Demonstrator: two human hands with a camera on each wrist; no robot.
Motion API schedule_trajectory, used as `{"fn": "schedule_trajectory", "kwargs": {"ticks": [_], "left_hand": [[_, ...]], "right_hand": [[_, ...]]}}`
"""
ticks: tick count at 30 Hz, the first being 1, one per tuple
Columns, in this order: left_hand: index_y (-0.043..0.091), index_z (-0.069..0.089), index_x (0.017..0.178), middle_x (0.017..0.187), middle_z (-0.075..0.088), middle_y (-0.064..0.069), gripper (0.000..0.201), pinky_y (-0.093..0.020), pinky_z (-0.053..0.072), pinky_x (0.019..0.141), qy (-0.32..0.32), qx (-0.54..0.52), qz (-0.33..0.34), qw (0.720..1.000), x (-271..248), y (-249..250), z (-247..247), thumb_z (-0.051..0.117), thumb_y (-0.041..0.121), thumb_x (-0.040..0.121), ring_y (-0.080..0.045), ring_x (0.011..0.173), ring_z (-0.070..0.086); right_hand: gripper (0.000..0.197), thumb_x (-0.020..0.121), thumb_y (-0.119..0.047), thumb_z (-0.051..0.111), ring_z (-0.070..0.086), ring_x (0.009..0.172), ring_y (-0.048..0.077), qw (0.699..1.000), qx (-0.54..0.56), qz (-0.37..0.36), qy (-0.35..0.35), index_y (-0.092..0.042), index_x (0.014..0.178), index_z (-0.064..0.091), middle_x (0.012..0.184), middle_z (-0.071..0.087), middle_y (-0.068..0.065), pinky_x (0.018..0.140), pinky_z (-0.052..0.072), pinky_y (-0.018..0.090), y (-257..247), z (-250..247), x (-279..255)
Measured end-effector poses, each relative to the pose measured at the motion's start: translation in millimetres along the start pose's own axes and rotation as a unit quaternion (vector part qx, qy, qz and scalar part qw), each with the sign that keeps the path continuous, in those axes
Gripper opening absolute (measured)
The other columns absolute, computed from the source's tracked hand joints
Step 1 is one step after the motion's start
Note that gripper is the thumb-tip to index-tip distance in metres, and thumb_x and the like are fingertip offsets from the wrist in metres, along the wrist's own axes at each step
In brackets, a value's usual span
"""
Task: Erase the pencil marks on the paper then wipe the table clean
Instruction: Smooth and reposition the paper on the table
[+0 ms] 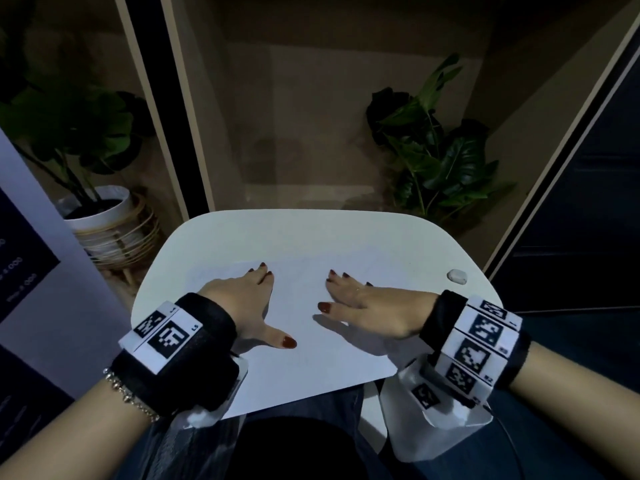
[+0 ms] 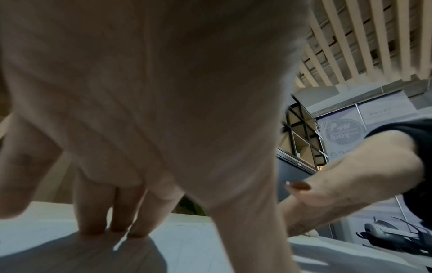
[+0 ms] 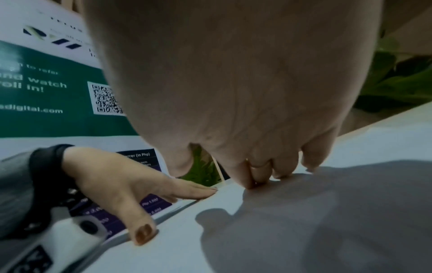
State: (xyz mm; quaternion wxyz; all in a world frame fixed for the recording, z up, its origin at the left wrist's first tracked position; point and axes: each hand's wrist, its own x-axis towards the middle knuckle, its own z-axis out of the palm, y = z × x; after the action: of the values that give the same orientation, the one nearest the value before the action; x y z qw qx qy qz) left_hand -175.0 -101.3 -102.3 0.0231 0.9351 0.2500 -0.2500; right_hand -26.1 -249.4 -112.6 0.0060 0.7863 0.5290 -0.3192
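A white sheet of paper [image 1: 304, 327] lies on the small white table [image 1: 398, 237], reaching past its near edge. Any pencil marks on it are too faint to make out. My left hand [image 1: 249, 306] rests flat on the sheet's left part, fingers straight, thumb spread. My right hand [image 1: 367, 306] lies flat on the right part, fingertips [image 3: 278, 175] touching the paper. Neither hand holds anything. A small white eraser [image 1: 457, 276] sits on the table near its right edge, beyond my right hand.
A potted plant in a white pot [image 1: 104, 216] stands on the floor left of the table, another leafy plant [image 1: 436, 150] behind it on the right. A printed banner [image 3: 46, 88] stands at the left. My legs are under the near edge.
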Motion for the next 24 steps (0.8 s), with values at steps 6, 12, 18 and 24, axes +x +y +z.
{"fn": "schedule_trajectory", "kwargs": {"ticks": [6, 12, 18, 24], "left_hand": [[0.014, -0.011, 0.156, 0.163, -0.017, 0.002, 0.117, -0.034, 0.034, 0.112, 0.005, 0.011, 0.004, 1.000, 3, -1, 0, 0.052, 0.077, 0.080, -0.017, 0.150, 0.016], [0.013, -0.009, 0.156, 0.164, -0.014, 0.000, 0.118, -0.036, 0.034, 0.113, 0.010, 0.013, 0.000, 1.000, 3, 2, -2, 0.053, 0.077, 0.079, -0.020, 0.148, 0.022], [0.014, -0.005, 0.157, 0.164, -0.012, 0.001, 0.116, -0.036, 0.037, 0.110, 0.018, 0.009, -0.002, 1.000, 4, 1, -1, 0.054, 0.076, 0.079, -0.021, 0.144, 0.031], [0.013, -0.001, 0.157, 0.165, -0.009, 0.000, 0.116, -0.032, 0.038, 0.106, 0.025, 0.011, -0.004, 1.000, 5, 3, -3, 0.055, 0.077, 0.078, -0.021, 0.142, 0.034]], "right_hand": [[0.093, 0.096, -0.070, 0.017, -0.010, 0.153, 0.023, 0.979, -0.024, 0.195, 0.052, -0.004, 0.157, -0.006, 0.165, -0.015, 0.010, 0.124, 0.005, 0.041, 36, -8, -10], [0.073, 0.103, -0.055, 0.025, -0.013, 0.151, 0.012, 0.999, -0.012, -0.025, 0.024, -0.018, 0.158, -0.004, 0.164, -0.016, -0.004, 0.122, -0.003, 0.034, -15, -11, 0], [0.093, 0.096, -0.071, 0.013, 0.001, 0.153, 0.030, 0.982, -0.077, 0.169, 0.027, 0.001, 0.155, 0.013, 0.164, -0.009, 0.019, 0.122, 0.013, 0.045, 3, -16, 9], [0.071, 0.106, -0.051, 0.022, -0.010, 0.153, 0.021, 0.998, -0.047, 0.026, 0.021, -0.011, 0.158, -0.007, 0.164, -0.017, 0.003, 0.124, 0.004, 0.039, -20, -16, 18]]}}
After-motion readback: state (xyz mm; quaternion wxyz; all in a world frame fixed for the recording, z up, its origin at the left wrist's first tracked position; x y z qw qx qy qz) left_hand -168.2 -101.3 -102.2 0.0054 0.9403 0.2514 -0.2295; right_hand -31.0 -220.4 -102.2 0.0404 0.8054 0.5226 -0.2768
